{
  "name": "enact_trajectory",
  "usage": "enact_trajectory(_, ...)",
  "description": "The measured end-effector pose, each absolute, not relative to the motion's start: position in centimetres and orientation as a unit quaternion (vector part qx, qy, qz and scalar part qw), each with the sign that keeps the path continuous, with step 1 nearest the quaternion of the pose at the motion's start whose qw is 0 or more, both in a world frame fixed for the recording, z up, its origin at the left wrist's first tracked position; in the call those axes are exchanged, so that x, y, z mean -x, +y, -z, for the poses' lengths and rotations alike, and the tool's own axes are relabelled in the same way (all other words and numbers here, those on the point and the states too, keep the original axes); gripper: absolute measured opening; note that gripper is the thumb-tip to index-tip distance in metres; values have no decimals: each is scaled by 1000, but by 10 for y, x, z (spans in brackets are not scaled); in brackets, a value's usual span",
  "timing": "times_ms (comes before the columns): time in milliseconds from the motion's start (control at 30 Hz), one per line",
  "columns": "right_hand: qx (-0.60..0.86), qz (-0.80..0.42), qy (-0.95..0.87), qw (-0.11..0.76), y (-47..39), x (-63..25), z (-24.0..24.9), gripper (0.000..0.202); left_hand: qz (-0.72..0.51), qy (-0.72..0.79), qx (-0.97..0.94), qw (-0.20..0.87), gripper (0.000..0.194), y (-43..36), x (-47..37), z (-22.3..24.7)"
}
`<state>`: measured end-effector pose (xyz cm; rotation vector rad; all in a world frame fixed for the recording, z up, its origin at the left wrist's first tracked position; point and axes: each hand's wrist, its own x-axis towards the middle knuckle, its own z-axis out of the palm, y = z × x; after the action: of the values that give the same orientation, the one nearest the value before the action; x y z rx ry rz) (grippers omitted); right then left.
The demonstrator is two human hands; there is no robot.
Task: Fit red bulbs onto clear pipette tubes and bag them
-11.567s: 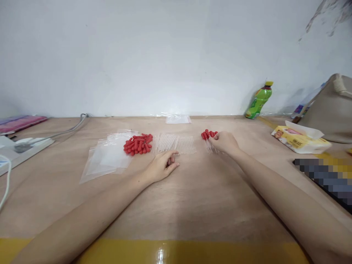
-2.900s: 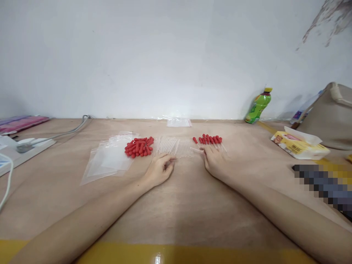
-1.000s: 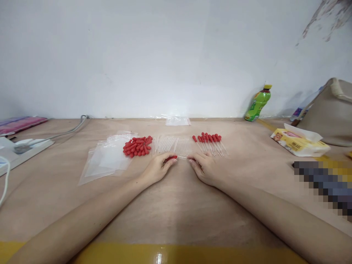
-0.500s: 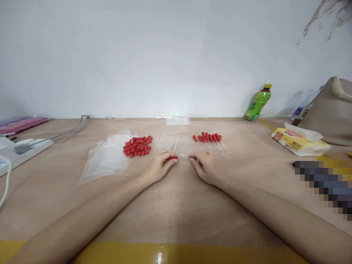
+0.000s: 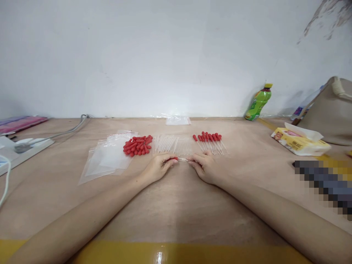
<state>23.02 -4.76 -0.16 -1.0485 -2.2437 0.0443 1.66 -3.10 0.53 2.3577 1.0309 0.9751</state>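
Note:
Between thumb and fingers my left hand [image 5: 162, 165] pinches a red rubber bulb [image 5: 175, 158], only its tip showing. My right hand [image 5: 202, 165] is closed on the other end of a thin clear dropper tube [image 5: 183, 159]. The tube spans the gap between both hands and meets the bulb. Just beyond the hands lies a row of loose clear tubes [image 5: 172, 143]. A heap of red bulbs [image 5: 137, 146] is to the left of that row. Behind my right hand, several droppers with red bulbs fitted [image 5: 207, 138] lie side by side.
Clear zip bags [image 5: 110, 156] overlap at the left, and another bag [image 5: 178, 121] lies by the wall. A power strip [image 5: 27, 150] with cables is at far left. To the right are a green bottle [image 5: 258, 102], a tissue pack [image 5: 299, 143] and a beige bag [image 5: 327, 113].
The bulb and tube have tilted and shifted slightly toward me, and more of the red bulb's end shows at my left fingertips. Both hands keep their hold.

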Motion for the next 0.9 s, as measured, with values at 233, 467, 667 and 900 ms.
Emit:
enact_trajectory(233, 375, -66, -872, 308, -41, -237, 1, 16, -318, 320, -876, 172, 17, -34, -15, -9)
enact_trajectory(467, 351, 33, -899, 259, -41, -240, -5, 17, -309, 277, -904, 104, 19, -36, -17, -8)
enact_trajectory(667, 372, 136, -877, 272, -47, -235, 0, 20, -317, 308, -896, 44, 21, -33, -19, -2)
enact_trajectory(900, 376, 3, -866, 328, -46, -238, -2, 15, -339, 383, -840, 181, 19, -32, -18, -6)
